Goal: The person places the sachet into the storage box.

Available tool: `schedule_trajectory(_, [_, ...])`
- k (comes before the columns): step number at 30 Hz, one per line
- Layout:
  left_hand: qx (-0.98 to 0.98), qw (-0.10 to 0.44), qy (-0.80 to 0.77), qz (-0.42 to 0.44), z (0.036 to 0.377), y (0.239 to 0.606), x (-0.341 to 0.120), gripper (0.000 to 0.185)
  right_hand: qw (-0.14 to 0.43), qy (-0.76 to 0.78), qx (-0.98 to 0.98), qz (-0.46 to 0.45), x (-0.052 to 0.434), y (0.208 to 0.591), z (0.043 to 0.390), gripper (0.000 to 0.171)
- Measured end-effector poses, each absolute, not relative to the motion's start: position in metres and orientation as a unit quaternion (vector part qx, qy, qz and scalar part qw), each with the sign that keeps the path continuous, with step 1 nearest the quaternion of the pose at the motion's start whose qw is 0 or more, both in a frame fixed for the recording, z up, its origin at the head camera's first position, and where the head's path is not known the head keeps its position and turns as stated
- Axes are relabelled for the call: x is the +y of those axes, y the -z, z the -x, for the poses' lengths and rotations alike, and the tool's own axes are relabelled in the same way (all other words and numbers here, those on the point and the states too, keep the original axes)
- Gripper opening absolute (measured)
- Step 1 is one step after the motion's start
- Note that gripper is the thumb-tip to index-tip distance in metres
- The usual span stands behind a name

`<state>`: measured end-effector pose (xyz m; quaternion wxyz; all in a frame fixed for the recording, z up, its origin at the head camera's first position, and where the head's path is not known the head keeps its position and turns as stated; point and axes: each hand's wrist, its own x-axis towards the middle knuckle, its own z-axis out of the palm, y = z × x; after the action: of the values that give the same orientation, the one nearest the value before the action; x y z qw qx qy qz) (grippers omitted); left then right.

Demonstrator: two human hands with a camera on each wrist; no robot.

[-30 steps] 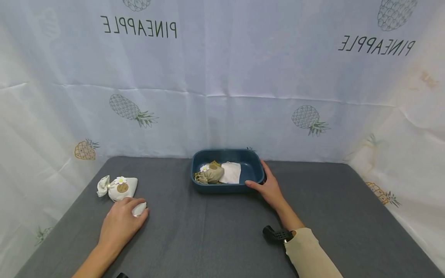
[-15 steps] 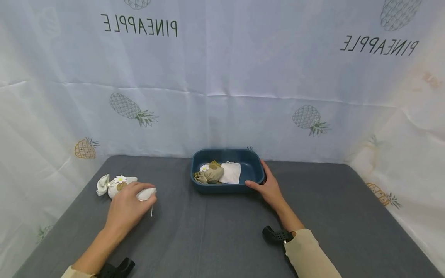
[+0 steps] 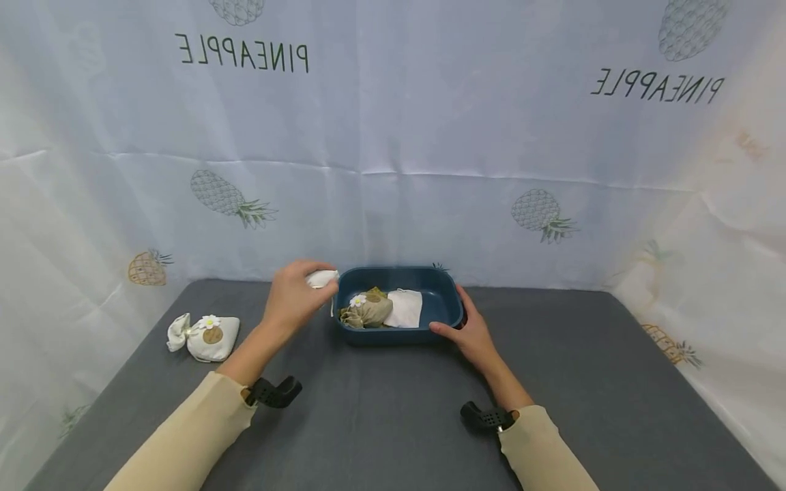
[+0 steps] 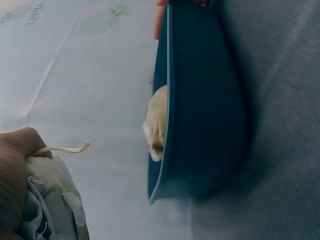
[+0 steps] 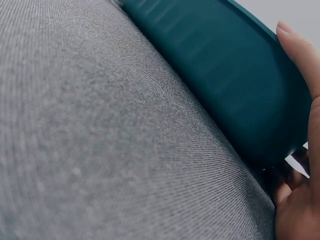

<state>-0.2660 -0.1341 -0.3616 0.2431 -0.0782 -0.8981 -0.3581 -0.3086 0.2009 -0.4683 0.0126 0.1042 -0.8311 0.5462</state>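
Observation:
My left hand (image 3: 293, 298) grips a small white drawstring pouch (image 3: 323, 278) in the air just left of the dark blue tray (image 3: 451, 300). In the left wrist view the pouch (image 4: 50, 205) sits in my palm, its cord hanging out, close to the tray's wall (image 4: 200, 110). My right hand (image 3: 469, 331) holds the tray's right end, thumb along the front wall, fingers round the far corner (image 5: 300, 55). Inside the tray lie an olive pouch with a daisy (image 3: 368, 309) and a white pouch (image 3: 406, 308).
Another white pouch with a daisy and a brown tag (image 3: 205, 335) lies on the grey tabletop (image 3: 381, 409) at the left. A pineapple-print curtain (image 3: 393, 136) closes off the back and both sides.
My left hand has lifted the small white pouch off the table at the left and carried it up and right to the tray's left end. The right hand has stayed on the tray.

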Motion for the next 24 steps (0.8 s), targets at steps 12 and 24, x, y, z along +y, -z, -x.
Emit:
schedule_trajectory(12, [-0.905, 0.194, 0.364, 0.102, 0.322, 0.368, -0.081, 0.030, 0.017, -0.549, -0.829, -0.109, 0.203, 0.471, 0.310, 0.101])
schedule_trajectory(24, [-0.921, 0.107, 0.361, 0.098, 0.356, 0.398, -0.071, 0.033, 0.022, -0.546, -0.831, -0.107, 0.203, 0.470, 0.311, 0.104])
